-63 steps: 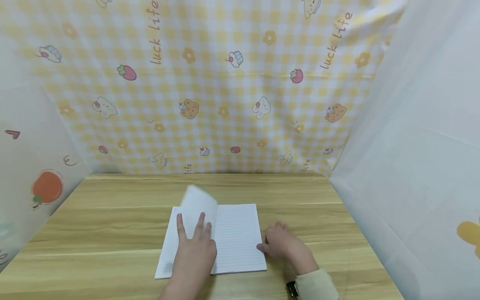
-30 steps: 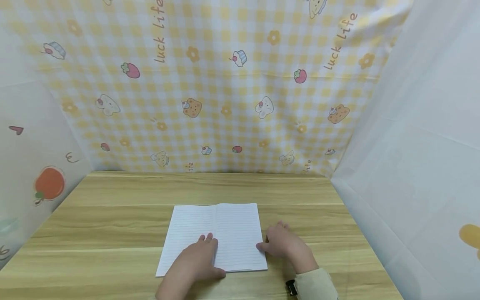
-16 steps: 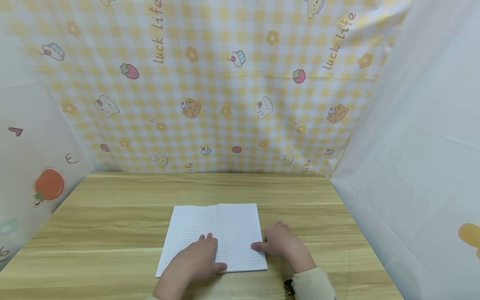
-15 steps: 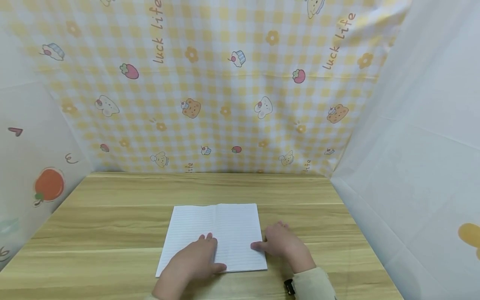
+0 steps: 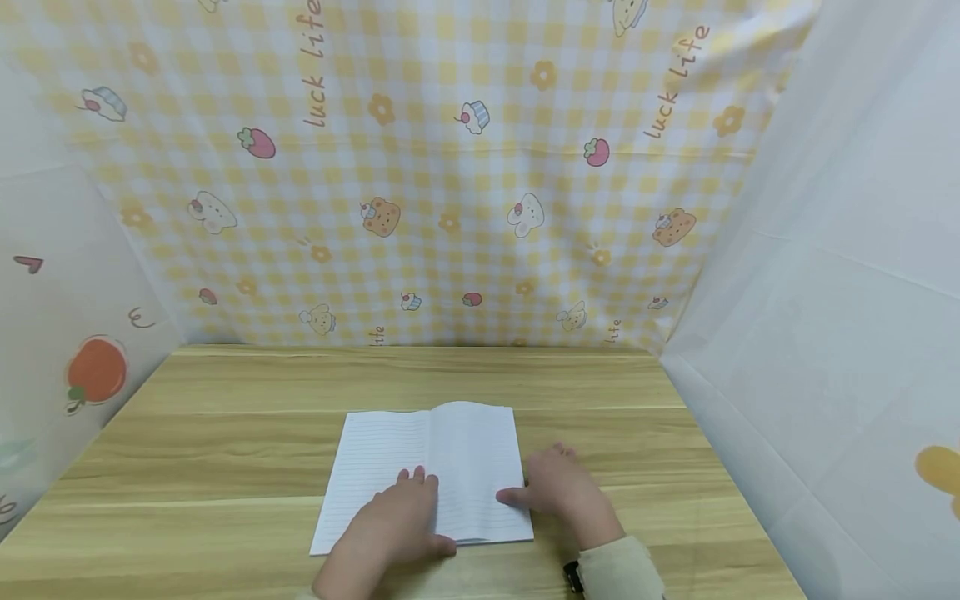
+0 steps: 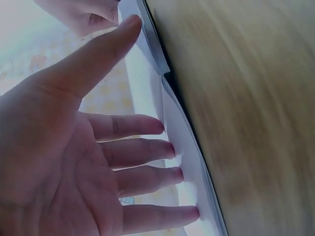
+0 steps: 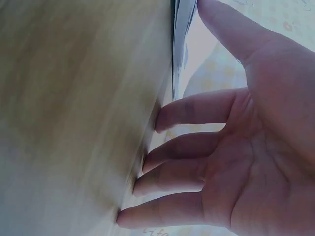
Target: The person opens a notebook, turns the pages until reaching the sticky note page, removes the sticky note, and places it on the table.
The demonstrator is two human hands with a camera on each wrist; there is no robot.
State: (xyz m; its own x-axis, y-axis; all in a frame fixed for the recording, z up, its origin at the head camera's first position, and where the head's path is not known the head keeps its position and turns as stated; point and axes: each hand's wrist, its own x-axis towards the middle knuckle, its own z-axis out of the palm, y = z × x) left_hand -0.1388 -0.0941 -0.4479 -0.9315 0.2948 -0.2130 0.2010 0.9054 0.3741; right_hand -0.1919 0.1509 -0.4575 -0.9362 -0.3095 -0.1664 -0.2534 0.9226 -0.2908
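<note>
A lined notebook [image 5: 382, 446] lies spread out on the wooden table. Its upper right page [image 5: 457, 442] bows up near the spine and along the bottom edge. My left hand [image 5: 393, 521] rests on the left page close to the spine, its thumb stretched over the lower edge. In the left wrist view, the straight fingers [image 6: 147, 179] touch the paper with their tips. My right hand [image 5: 558, 487] is at the notebook's right side. Its thumb [image 7: 236, 29] presses on the right page, while the other fingertips stand on the table, as the right wrist view shows.
The wooden table [image 5: 225, 450] extends around the notebook. A yellow checked cloth [image 5: 420, 167] hangs behind it, with white sheets [image 5: 840, 292] at both sides. A small black object [image 5: 573, 577] sits at the right sleeve [image 5: 622, 571].
My left hand turned a leaf to the left, then settled by the spine. The right thumb slid inward over the right page, and that page now bulges upward.
</note>
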